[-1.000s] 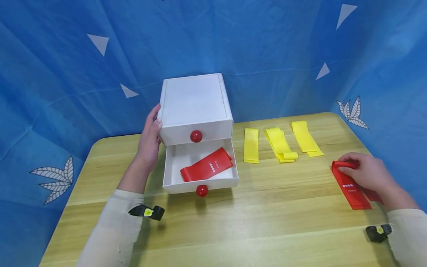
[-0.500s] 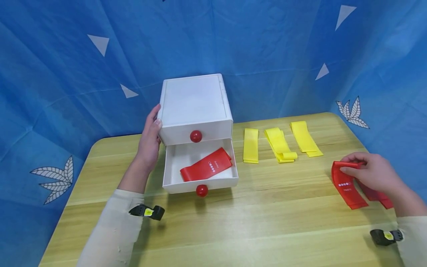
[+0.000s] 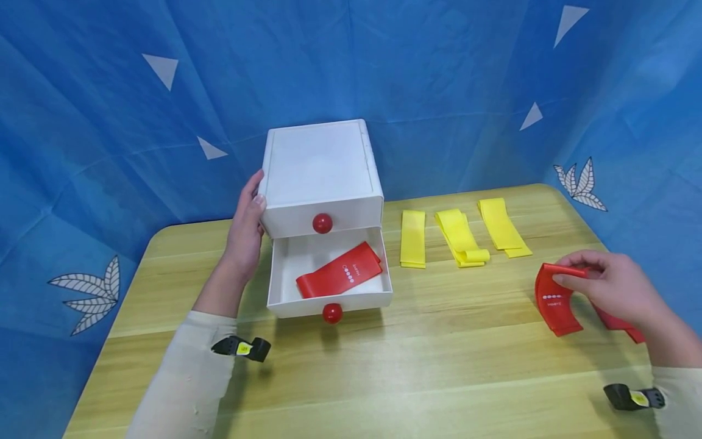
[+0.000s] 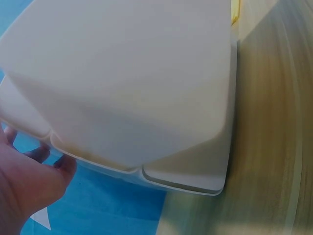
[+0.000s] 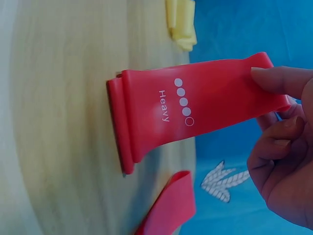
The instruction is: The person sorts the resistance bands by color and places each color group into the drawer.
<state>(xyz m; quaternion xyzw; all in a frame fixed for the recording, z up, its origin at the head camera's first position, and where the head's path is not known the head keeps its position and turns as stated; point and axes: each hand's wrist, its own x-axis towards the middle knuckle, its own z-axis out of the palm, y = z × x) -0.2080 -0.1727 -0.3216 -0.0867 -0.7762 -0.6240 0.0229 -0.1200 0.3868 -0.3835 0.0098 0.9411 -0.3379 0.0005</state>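
Observation:
A white two-drawer box (image 3: 318,161) stands at the back of the table, its lower drawer (image 3: 285,292) pulled out. Inside that drawer lies a folded red resistance band (image 3: 342,273). My left hand (image 3: 245,231) rests against the box's left side, fingertips touching the wall; the left wrist view shows these fingers (image 4: 66,164) at its edge. At the right, my right hand (image 3: 616,286) pinches one end of another red resistance band (image 5: 195,95), printed "Heavy", between thumb and fingers. Its free end hangs down, bent, over the table. A further red band (image 5: 173,203) lies below the hand, partly hidden.
Three folded yellow bands, a left one (image 3: 413,239), a middle one (image 3: 460,239) and a right one (image 3: 501,227), lie right of the box. A blue patterned cloth (image 3: 450,79) hangs behind the wooden table (image 3: 417,372). Red knobs stick out from both drawers.
My right hand has raised the pinched red band, and its free end has swung left. The red band beneath shows more apart from it. My left hand and the box have not moved.

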